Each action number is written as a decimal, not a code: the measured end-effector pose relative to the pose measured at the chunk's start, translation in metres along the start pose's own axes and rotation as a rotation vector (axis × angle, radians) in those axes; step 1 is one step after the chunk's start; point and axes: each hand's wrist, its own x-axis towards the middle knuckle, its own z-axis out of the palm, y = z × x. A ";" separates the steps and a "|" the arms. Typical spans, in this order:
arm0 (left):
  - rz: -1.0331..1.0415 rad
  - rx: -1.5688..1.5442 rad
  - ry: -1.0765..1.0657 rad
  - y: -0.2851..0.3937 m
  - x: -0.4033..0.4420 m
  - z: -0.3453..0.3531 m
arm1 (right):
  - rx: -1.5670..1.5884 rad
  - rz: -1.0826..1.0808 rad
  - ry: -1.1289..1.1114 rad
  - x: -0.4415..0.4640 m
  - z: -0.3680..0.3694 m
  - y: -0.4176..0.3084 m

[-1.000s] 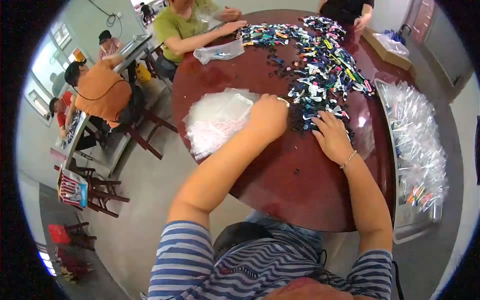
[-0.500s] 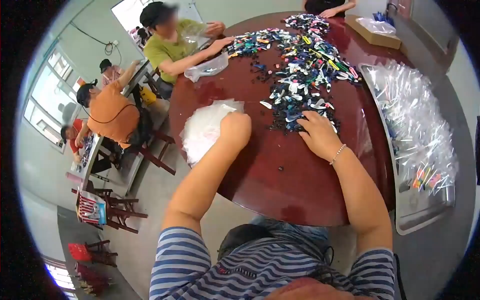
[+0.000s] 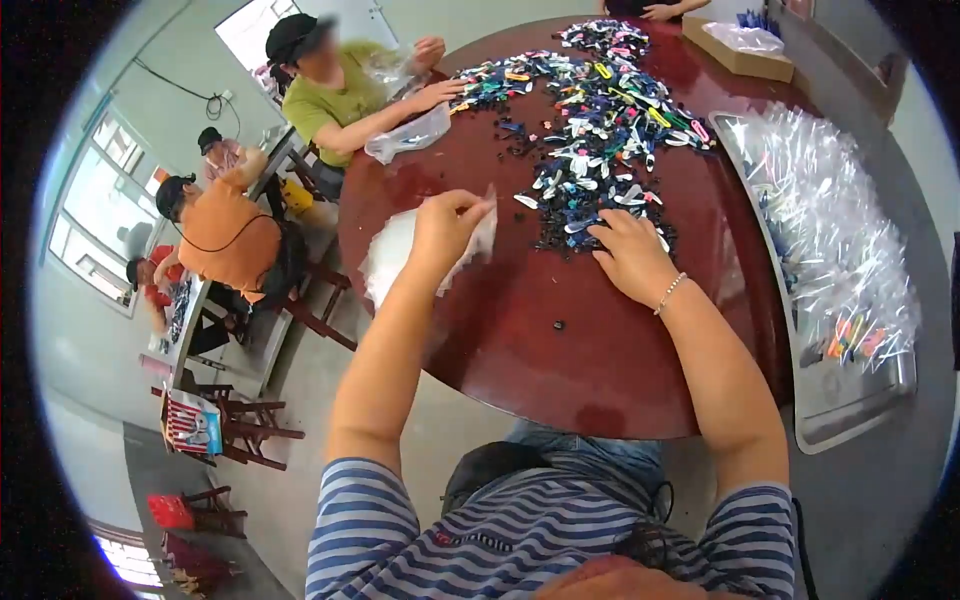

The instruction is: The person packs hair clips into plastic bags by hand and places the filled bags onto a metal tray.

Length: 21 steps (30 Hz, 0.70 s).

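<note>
Over the stack of clear plastic bags (image 3: 392,262), my left hand (image 3: 450,228) pinches the edge of a clear bag between thumb and fingers. My right hand (image 3: 636,250) rests on the near end of a long heap of small clips (image 3: 590,150) in black, white, blue and other colours, its fingers spread. Whether a clip is under those fingertips is hidden. One white clip (image 3: 526,201) lies at the heap's left edge. The round dark red table (image 3: 560,370) bears both the bags and the clips.
A metal tray (image 3: 850,420) of filled clear bags (image 3: 840,240) stands to the right. Behind it is a cardboard box (image 3: 740,58). Across the table, a person in green (image 3: 345,100) touches the clips beside a plastic bag (image 3: 410,135). Others sit at a left table.
My left hand went from the clip heap to the bag stack and now pinches a bag edge. My right hand stays at the heap. The camera view has shifted.
</note>
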 end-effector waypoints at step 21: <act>-0.292 -1.528 -0.399 0.062 0.020 0.085 | 1.625 0.615 0.349 0.014 -0.015 0.004</act>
